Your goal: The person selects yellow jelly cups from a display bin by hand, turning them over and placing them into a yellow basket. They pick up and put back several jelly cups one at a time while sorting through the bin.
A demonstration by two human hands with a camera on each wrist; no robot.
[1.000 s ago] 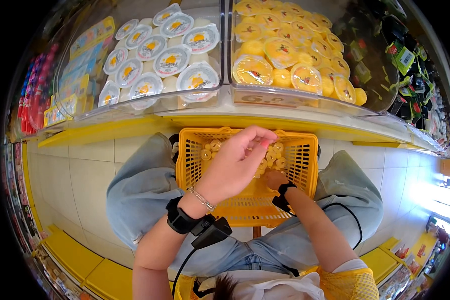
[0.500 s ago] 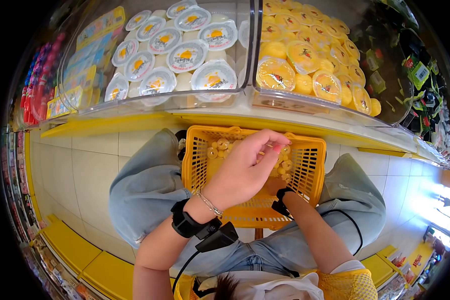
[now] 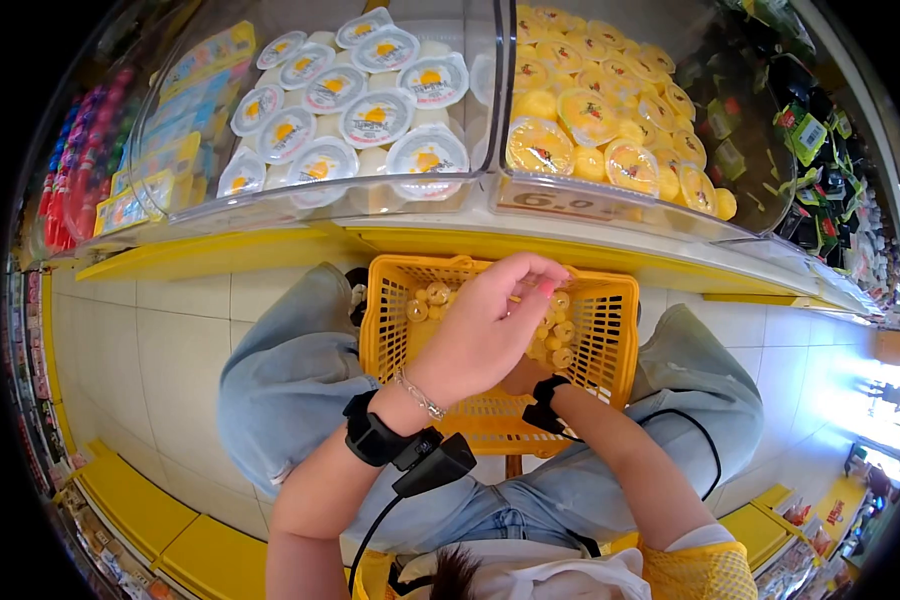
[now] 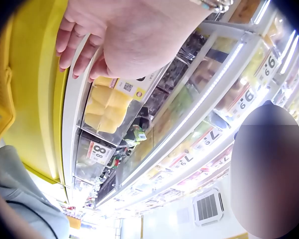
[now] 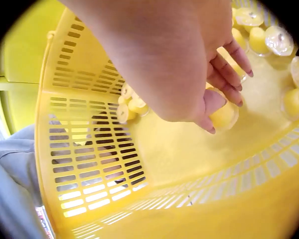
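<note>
My right hand [image 5: 214, 74] reaches down into a yellow plastic basket [image 5: 174, 154]. Its thumb and fingers are curled about a yellow jelly cup [image 5: 223, 117] near the basket floor. More jelly cups [image 5: 279, 41] with clear printed lids lie toward the far side and in a corner. In the head view, my left hand [image 3: 485, 335] hangs above the basket and partly covers the right one. Its fingers are relaxed and bent, with nothing in them, as the left wrist view also shows.
Clear bins ahead hold white-lidded cups [image 3: 377, 115] and yellow cups [image 3: 540, 146]. A yellow shelf edge [image 3: 590, 257] runs just beyond the basket. Jeans-clad knees [image 3: 280, 350] flank it, and a cable [image 3: 705, 430] crosses the right thigh.
My right hand has shifted left inside the basket, further under the left hand. The left hand keeps its pose over the basket while the head view has shifted slightly.
</note>
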